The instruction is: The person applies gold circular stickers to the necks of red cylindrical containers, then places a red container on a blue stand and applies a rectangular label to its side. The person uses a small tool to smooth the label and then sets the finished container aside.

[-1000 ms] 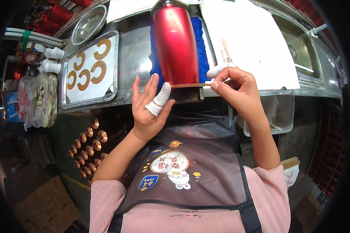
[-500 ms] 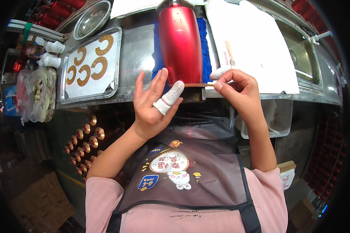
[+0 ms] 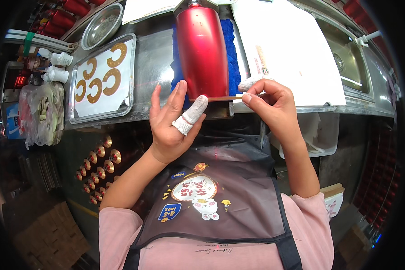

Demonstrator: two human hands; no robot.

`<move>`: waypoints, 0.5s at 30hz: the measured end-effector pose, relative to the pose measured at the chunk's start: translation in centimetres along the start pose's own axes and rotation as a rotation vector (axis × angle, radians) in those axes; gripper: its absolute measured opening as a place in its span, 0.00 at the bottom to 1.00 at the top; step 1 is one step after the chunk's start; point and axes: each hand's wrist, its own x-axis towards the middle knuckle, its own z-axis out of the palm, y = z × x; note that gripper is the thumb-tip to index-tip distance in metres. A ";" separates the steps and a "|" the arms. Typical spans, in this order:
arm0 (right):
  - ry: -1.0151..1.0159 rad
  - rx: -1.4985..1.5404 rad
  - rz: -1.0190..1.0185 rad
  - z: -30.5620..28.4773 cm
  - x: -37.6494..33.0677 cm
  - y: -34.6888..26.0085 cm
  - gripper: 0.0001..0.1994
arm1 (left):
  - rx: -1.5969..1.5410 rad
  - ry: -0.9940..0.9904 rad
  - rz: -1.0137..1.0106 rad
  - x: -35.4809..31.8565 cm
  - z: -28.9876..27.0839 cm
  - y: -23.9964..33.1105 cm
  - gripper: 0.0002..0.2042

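Note:
A glossy red metal bottle or vase [image 3: 203,49] lies on its side on a blue cloth [image 3: 233,54], its flat end toward me. A thin brownish strip [image 3: 222,98] runs along the edge of that end. My left hand [image 3: 173,123] has its fingers spread, and its finger in a white cloth sleeve rests at the strip's left end against the bottle. At the other end, the thumb and a finger of my right hand [image 3: 272,101] pinch the strip's pale tip. Another white-sleeved finger of that hand reaches toward the white sheet.
Left on the metal counter [image 3: 159,49] is a tray [image 3: 132,74] with several gold C-shaped pieces [image 3: 112,82], near a metal bowl [image 3: 102,27]. White sheeting [image 3: 297,58] covers the right side, before a sink [image 3: 346,58]. Several gold-and-red parts [image 3: 101,168] stand below the counter.
The whole view has shifted a little, so the bottle and both hands appear slightly farther left. The hands keep nearly the same pose at the strip.

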 end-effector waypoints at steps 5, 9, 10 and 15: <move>-0.016 0.002 0.003 -0.2 0.1 0.5 0.06 | 0.045 0.021 0.034 1.2 -0.3 0.7 0.22; -0.028 0.005 -0.001 0.1 0.5 1.1 0.06 | 0.141 0.034 0.100 2.6 -0.2 1.4 0.21; -0.029 0.024 0.001 0.3 0.7 1.3 0.05 | 0.171 0.036 0.116 3.0 0.0 1.7 0.21; -0.047 0.026 0.018 0.8 0.8 1.7 0.05 | 0.103 0.124 -0.006 4.3 1.8 1.3 0.29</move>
